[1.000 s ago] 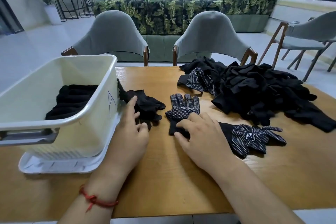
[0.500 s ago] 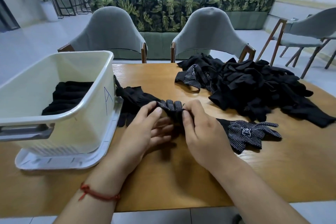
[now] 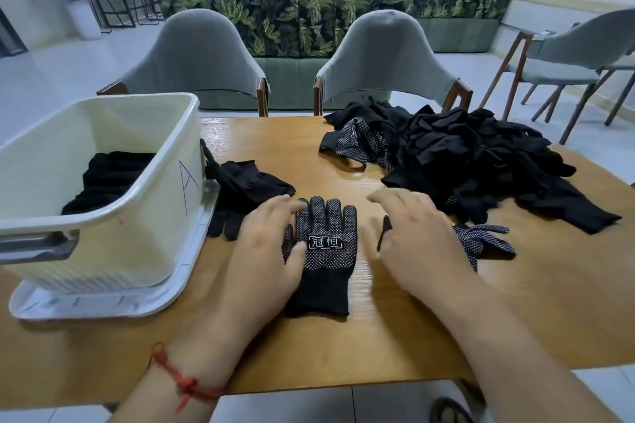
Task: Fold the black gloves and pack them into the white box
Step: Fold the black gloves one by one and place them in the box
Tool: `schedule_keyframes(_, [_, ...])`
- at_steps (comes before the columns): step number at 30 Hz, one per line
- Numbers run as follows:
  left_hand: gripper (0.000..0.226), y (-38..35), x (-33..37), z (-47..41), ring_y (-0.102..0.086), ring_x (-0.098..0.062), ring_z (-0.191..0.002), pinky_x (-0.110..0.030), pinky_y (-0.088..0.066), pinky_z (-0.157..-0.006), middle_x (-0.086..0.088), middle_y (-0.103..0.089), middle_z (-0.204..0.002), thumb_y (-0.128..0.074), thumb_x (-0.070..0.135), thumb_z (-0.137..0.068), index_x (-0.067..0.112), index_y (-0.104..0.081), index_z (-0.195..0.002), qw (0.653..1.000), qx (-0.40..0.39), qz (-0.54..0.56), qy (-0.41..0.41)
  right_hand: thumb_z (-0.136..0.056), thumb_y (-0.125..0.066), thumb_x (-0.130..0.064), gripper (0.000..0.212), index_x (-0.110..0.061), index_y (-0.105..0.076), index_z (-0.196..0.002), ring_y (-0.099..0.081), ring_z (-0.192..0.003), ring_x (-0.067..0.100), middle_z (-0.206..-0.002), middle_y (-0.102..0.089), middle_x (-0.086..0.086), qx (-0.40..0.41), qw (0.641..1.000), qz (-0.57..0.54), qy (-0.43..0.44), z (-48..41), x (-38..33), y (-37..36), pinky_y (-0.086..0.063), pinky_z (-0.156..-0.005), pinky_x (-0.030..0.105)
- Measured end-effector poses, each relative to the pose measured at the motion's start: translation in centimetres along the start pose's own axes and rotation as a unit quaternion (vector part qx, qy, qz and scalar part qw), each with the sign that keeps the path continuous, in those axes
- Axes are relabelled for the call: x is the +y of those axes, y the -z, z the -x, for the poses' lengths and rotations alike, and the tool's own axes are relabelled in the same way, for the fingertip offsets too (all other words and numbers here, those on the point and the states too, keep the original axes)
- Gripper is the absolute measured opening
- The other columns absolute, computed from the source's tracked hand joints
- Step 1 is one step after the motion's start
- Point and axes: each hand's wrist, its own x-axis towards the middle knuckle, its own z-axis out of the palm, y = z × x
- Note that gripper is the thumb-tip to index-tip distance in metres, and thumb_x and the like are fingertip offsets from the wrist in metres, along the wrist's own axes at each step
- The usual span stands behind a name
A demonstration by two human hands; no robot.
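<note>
While the glove [image 3: 321, 251] is lying flat on the table [image 3: 343, 350], dotted side up and cuff toward the person, the left hand [image 3: 264, 251] is pressing along its left edge. Its fingers are straight and the thumb is lying on the dots — nothing curled, nothing pinched. The right hand [image 3: 415, 237] is hovering just to the right of the glove, fingers spread and loose, gripping nothing. It is slightly blurred, and I cannot tell whether it is touching the second glove [image 3: 481, 244] poking out from under it.

The step in hand looks like flattening and pairing before the fold. To do it well, the left hand should be pinning the glove while the right is bringing the second glove across. The second glove should be going on top, fingers over fingers and cuff over cuff, so the pair is folding as one. The knit looks thin and limp, so it is likely to be bunching unless it is smoothed from cuff to tips first — then folded once across the middle with the crease pressed down.

The box [image 3: 113, 251] is standing at the left, near the left hand, with folded gloves [image 3: 110, 175] already lying at its bottom. The new pair should be going in flat, beside or on top of them. Loose plain gloves [image 3: 247, 182] are lying between box and glove, and the pile [image 3: 481, 154] is sitting at the right, so most of the job looks to be ahead.
</note>
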Motion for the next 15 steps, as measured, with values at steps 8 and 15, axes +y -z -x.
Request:
schedule_keyframes(8, [0.045, -0.5, 0.5, 0.7, -0.016, 0.0, -0.158, -0.017, -0.007, -0.126, 0.02, -0.035, -0.167, -0.047, 0.038, -0.111, 0.04, -0.045, -0.156, 0.979, -0.18, -0.066, -0.064, -0.088, -0.059, -0.026, 0.052, -0.037, -0.058, -0.138, -0.054, -0.119, 0.021, -0.122, -0.06, -0.01, -0.124, 0.988, 0.017, -0.087, -1.3, 1.3, 2.4, -0.047, -0.102, 0.043])
schedule_keyframes(15, [0.065, -1.0, 0.7, 1.0, 0.024, 0.0, -0.156, -0.03, 0.014, -0.129, 0.021, 0.014, -0.174, -0.01, 0.069, -0.104, 0.05, 0.001, -0.165, 0.939, -0.283, -0.186, -0.06, -0.085, -0.067, -0.028, 0.007, -0.023, -0.07, -0.082, -0.066, -0.074, 0.017, -0.076, -0.071, -0.002, -0.138, 0.978, -0.113, -0.11, -2.2, 2.4, 4.3, -0.051, -0.065, 0.036])
